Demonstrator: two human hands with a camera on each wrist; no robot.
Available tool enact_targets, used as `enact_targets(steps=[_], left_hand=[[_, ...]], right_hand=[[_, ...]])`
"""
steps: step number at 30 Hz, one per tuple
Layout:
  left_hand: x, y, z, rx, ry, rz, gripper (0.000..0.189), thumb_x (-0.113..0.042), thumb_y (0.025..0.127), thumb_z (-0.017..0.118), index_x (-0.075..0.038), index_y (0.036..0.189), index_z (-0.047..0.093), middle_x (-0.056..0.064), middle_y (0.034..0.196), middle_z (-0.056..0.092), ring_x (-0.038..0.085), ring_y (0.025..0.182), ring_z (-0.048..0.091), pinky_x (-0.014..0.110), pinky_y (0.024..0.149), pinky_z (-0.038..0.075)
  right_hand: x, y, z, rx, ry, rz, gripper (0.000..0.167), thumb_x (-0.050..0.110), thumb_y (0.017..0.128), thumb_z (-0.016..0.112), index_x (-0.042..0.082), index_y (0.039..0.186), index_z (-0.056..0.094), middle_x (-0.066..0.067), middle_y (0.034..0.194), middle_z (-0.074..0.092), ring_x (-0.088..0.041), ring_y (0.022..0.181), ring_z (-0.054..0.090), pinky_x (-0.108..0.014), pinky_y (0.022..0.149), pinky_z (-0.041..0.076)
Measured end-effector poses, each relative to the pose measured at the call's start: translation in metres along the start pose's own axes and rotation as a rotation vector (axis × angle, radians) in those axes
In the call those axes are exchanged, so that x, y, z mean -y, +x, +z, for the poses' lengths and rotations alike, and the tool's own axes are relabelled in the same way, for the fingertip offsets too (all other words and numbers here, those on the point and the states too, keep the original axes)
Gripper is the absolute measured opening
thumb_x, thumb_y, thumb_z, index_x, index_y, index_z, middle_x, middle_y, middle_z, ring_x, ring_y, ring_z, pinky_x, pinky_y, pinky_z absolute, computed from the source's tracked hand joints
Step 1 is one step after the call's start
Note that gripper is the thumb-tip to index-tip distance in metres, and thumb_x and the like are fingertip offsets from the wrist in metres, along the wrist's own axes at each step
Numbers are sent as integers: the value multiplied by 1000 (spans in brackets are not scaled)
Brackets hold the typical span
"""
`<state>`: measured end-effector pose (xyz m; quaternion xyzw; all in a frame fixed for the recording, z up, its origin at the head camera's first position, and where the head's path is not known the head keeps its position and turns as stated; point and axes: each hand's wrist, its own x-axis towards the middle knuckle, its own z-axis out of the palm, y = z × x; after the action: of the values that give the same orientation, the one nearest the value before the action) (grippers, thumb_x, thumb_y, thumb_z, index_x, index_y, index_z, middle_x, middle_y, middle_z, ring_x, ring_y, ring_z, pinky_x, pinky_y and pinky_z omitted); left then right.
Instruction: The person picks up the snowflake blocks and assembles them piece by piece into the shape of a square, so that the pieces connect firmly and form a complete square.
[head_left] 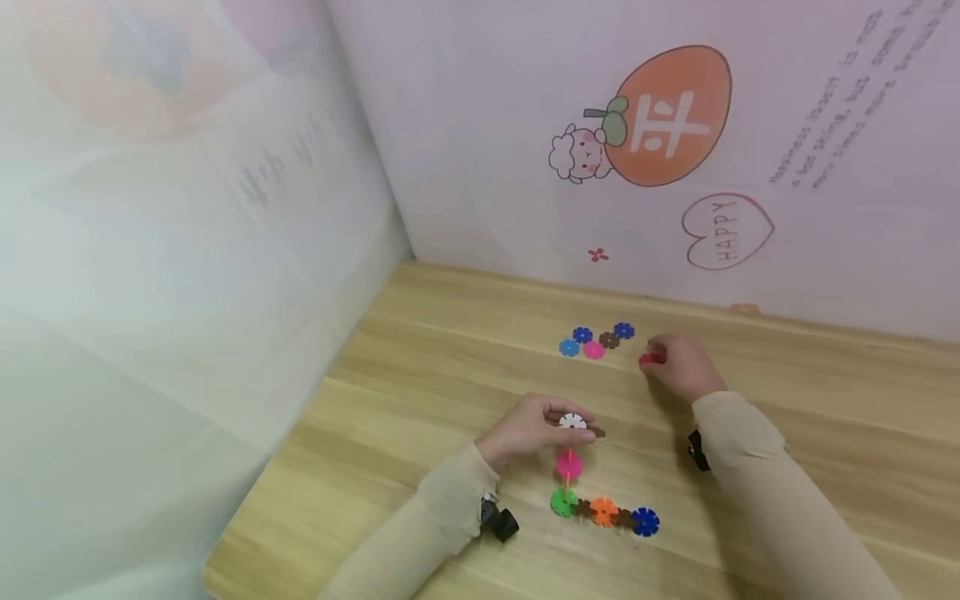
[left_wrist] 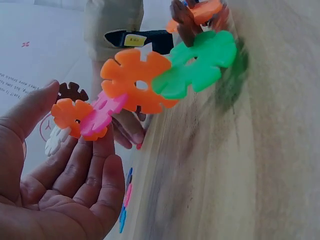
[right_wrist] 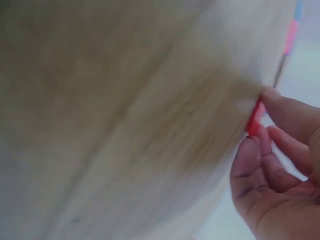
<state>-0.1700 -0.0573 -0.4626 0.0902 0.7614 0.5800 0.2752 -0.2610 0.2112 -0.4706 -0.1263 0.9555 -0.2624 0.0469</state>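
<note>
My left hand [head_left: 525,429] grips the far end of a chain of interlocking plastic snowflake discs, between thumb and fingers. A white disc [head_left: 572,422] and a brown disc [left_wrist: 72,92] are at that end. From there the chain runs through a pink disc [head_left: 569,466] and upright orange ones to a green disc [head_left: 562,502], where it turns right. Past it come brown discs, an orange disc [head_left: 603,512] and a dark blue disc [head_left: 645,522]. Farther back, my right hand [head_left: 686,367] pinches a red disc [right_wrist: 255,118] close over the wooden table.
Several loose discs lie left of my right hand: a light blue disc [head_left: 569,347], a pink disc [head_left: 594,350], a brown disc [head_left: 609,340] and dark blue ones. A printed wall covering [head_left: 487,167] borders the table [head_left: 420,358] at the back and left.
</note>
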Motion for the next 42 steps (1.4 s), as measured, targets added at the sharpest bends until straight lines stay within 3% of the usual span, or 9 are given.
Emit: enact_targets(steps=[5, 9, 12, 16, 19, 22, 29, 42], left_hand=[[-7, 3, -2, 10, -4, 16, 30, -29, 84, 79, -18, 112, 74, -8, 93, 75, 9, 87, 68, 25, 80, 54], [-11, 4, -4, 20, -6, 39, 34, -27, 84, 79, -15, 115, 73, -6, 96, 74, 8, 88, 67, 23, 80, 55], [-12, 5, -5, 17, -6, 48, 35, -27, 84, 80, -14, 115, 72, -6, 98, 74, 8, 88, 67, 23, 79, 55], [-12, 4, -6, 2, -23, 36, 36, -28, 82, 81, -16, 115, 73, -8, 98, 74, 9, 89, 67, 24, 78, 56], [-12, 4, -6, 1, -42, 24, 37, -30, 81, 82, -17, 115, 74, -8, 98, 75, 9, 90, 68, 24, 79, 55], [-11, 4, -5, 7, -51, 14, 37, -30, 82, 82, -17, 115, 74, -7, 97, 75, 10, 90, 69, 25, 80, 55], [-8, 3, -2, 5, -37, 2, 36, -32, 81, 82, -20, 114, 74, -10, 100, 74, 8, 93, 67, 25, 82, 55], [-2, 0, 6, 48, -81, 11, 36, -29, 82, 81, -16, 115, 74, -9, 103, 75, 9, 94, 69, 25, 86, 55]], right_hand=[[4, -21, -6, -3, 61, 6, 29, 13, 88, 73, -8, 107, 67, -21, 94, 71, -33, 87, 66, -51, 81, 56], [8, -42, -6, -24, 94, -7, 16, 13, 90, 71, 2, 102, 71, -13, 94, 73, -28, 88, 67, -48, 82, 57], [15, -60, -6, -30, 150, 23, 22, 18, 91, 71, 5, 109, 70, -12, 100, 74, -28, 93, 68, -42, 82, 58], [33, -83, -5, 9, 323, 120, 33, 33, 92, 70, 10, 115, 71, -8, 110, 74, -20, 99, 69, -24, 81, 56], [47, -97, -1, 32, 461, 174, 35, 41, 91, 70, 14, 113, 72, -4, 112, 74, -10, 98, 69, -16, 80, 54], [58, -106, 3, 30, 549, 172, 34, 38, 90, 71, 11, 112, 72, -6, 109, 75, -8, 94, 69, -18, 79, 56], [71, -119, 13, 19, 680, 181, 32, 27, 88, 74, 4, 110, 71, -11, 105, 75, -20, 93, 72, -25, 80, 60], [75, -131, 21, 28, 741, 200, 28, 24, 93, 69, 3, 113, 70, -9, 106, 75, -19, 97, 72, -23, 83, 60]])
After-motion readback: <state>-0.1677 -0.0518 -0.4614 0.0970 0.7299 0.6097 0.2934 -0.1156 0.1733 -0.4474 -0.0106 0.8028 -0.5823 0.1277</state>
